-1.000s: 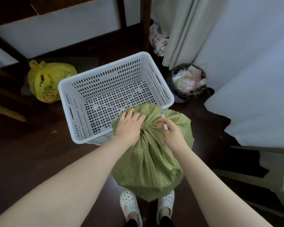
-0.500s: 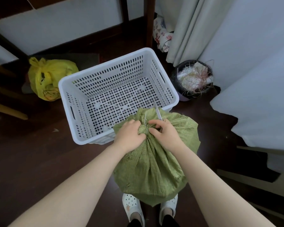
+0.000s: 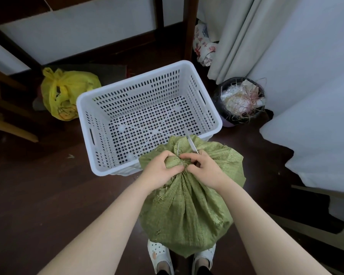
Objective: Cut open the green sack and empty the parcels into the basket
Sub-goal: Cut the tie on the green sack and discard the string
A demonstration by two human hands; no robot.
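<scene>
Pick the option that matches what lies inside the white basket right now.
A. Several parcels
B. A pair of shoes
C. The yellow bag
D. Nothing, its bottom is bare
D: the basket shows only its bare perforated bottom, while the green sack remains bunched shut under the left hand and right hand.

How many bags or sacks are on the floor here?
2: the green sack gripped at its neck in front of the white basket, and a knotted yellow bag left of it. Others may be hidden.
</scene>
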